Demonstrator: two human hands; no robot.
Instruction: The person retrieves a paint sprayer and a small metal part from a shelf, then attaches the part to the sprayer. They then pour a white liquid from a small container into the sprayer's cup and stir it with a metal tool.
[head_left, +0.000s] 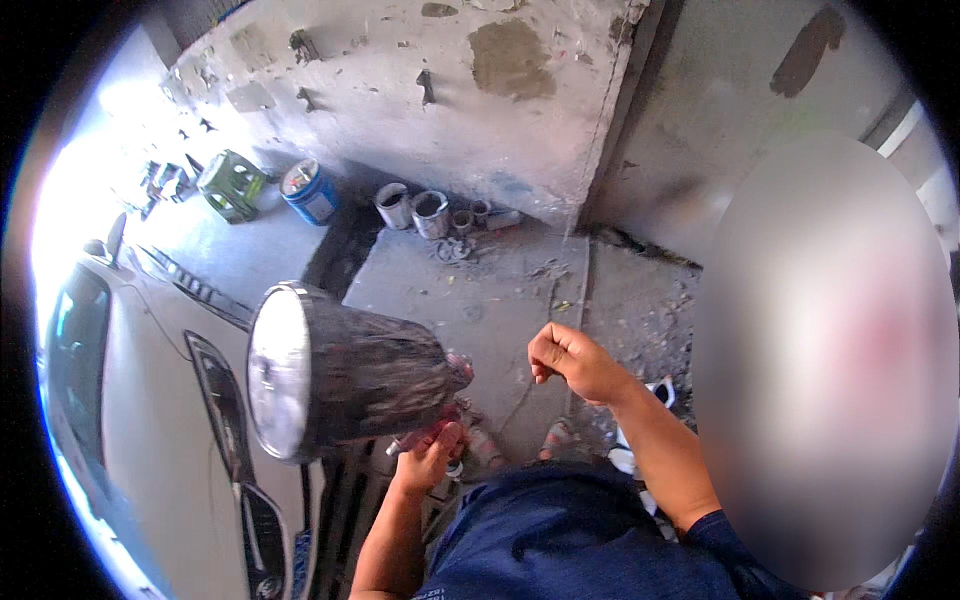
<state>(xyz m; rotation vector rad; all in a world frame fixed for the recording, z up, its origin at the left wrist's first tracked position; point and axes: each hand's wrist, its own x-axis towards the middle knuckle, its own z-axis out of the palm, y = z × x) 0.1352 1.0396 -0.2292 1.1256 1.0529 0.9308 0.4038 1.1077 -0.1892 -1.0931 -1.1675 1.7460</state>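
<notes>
At eight to nine o'clock, right up close, looms a dark, smeared container point(370, 370), tipped on its side in mid-air, its pale round lid point(279, 370) out to the left and its narrower end toward the middle! Just below, near seven o'clock, the left grip point(428, 462) is clamped on a red handle point(448, 412) under that narrow end; the exact join is too blurred to tell. Over to four o'clock, and the right grip point(567, 360) hangs above the ground, fingers curled together, well apart from the container. Down at six, a navy shirt point(560, 525); at five, a sandalled foot point(557, 435) on the grey floor point(400, 275). Sweeping to eight, a pale car point(165, 420) presents its front end. Further out at eleven, two grimy tins point(412, 210) stand side by side; at ten, a blue bucket point(318, 200), then a green stool point(232, 190). Behind them all, toward twelve, rises a stained, patchy wall point(380, 120).
</notes>
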